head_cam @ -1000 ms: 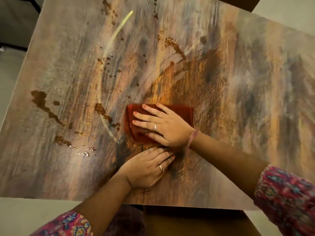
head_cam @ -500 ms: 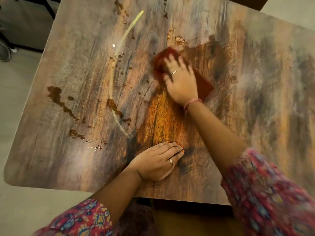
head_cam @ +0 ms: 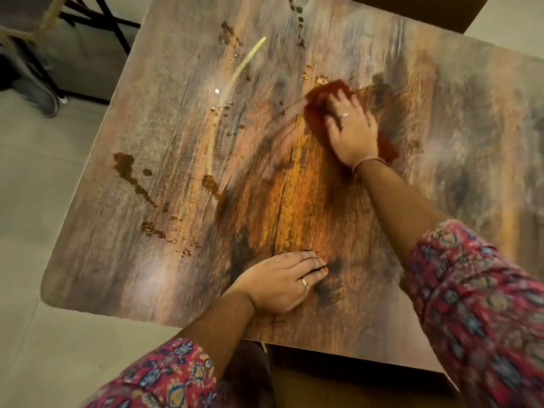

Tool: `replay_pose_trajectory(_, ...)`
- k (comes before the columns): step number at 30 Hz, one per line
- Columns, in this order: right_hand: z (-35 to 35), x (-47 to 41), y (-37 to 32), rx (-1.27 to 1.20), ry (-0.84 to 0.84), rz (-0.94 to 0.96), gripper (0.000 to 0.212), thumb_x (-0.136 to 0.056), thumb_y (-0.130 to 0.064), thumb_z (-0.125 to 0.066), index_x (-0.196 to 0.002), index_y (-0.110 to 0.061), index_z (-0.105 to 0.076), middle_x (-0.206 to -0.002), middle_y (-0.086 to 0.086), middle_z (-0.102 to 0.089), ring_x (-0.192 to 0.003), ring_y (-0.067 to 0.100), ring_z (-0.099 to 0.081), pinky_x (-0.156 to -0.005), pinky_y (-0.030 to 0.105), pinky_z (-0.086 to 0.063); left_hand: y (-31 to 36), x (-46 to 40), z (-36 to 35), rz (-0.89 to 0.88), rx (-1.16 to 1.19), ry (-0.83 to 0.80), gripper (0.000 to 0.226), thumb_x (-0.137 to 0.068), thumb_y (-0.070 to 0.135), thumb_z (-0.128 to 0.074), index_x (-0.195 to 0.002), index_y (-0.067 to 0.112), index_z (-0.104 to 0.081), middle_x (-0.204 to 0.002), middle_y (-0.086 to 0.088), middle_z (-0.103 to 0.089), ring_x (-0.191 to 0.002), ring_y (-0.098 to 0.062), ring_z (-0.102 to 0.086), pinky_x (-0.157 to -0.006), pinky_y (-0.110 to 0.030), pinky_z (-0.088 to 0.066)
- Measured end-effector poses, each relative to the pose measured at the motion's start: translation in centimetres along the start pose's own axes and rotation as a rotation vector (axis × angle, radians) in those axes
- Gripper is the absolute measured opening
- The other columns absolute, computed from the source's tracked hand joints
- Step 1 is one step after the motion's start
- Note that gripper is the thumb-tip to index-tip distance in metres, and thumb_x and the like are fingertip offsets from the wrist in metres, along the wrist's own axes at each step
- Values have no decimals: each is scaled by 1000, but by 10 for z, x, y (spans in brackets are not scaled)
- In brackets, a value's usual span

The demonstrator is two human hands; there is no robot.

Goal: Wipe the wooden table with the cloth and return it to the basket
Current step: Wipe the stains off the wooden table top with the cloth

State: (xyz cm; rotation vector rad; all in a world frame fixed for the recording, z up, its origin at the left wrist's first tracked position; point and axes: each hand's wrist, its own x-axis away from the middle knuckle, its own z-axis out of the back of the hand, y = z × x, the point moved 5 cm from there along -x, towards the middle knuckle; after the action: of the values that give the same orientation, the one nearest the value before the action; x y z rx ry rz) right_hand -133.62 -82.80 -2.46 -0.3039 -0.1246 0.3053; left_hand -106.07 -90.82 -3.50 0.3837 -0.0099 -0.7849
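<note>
Nearest us, the left hand [head_cam: 282,282] lies flat on the bench [head_cam: 471,119], fingers together, palm down, holding nothing, just bracing the body near the front edge. Good: that lets the reach go long. Further out, the right hand [head_cam: 351,129] presses the cloth [head_cam: 316,108], fingers spread across it, palm on top rather than a pinching grip; the cloth sits flat under it, mid-bench, toward the far side. Wet smear shows between the two hands. Left of that, brown spills [head_cam: 129,172] and a scatter of drops [head_cam: 156,229] sit untouched, and a pale streak [head_cam: 235,75] runs up toward the far edge, with more spots [head_cam: 297,22] beyond. The wipe wants firm, even pressure, overlapping passes, drawing the mess inward, not pushing it off the edge. The basket is not in view.
</note>
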Motion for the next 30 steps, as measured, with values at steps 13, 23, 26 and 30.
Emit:
replay_pose_trajectory(13, -53, 146, -106, 39, -379, 829, 49, -98, -34, -46, -146, -32, -38, -156, -10, -28, -147, 15, -15, -117, 38, -5, 0, -2, 12, 24, -11, 47, 39, -89, 30, -47, -122, 18, -66, -119, -1, -66, -104, -17, -64, -82, -25, -50)
replay_pose_trajectory(23, -16, 8, -36, -11, -33, 57, 49, -100, -40, -38, -149, -35, -31, -158, -13, -23, -147, 12, -15, -118, 43, -12, -1, -2, 3, -66, 24, -17, 41, -92, 31, -49, -129, 16, -59, -132, -2, -59, -122, -18, -54, -108, -31, -37)
replay_pose_trajectory(26, -3, -38, -5, -40, 68, -253, 50, -101, -40, -36, -150, -31, -30, -159, -9, -21, -147, 14, -13, -118, 44, -11, -1, -1, 6, -95, 56, -46, 41, -92, 35, -48, -128, 20, -61, -130, 4, -60, -123, -13, -51, -111, -28, -32)
replay_pose_trajectory(30, 0, -68, 10, -52, 88, -453, 52, -102, -40, -33, -151, -27, -25, -160, -6, -17, -148, 19, -9, -118, 48, -8, -16, -5, 23, -174, 81, -27, 39, -87, 33, -59, -124, 21, -64, -126, 5, -62, -119, -11, -55, -106, -26, -38)
